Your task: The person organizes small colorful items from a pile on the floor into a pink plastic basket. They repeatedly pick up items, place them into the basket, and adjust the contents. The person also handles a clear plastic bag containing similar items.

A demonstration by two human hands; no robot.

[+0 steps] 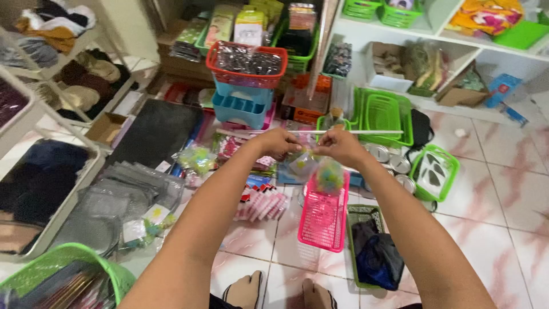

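Fingers of left hand (278, 142) and right hand (341, 146) pinched on thin white rod (377, 132), forearms outstretched, above pink mesh basket (324, 220).

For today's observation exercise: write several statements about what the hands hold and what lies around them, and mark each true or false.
1. Both hands, left hand and right hand, hold small clear packets up above the floor. True.
2. The pink basket lies on a table. False: it lies on the tiled floor.
3. The red basket sits atop a blue tub. True.
4. The person wears closed shoes. False: the feet are in open sandals.
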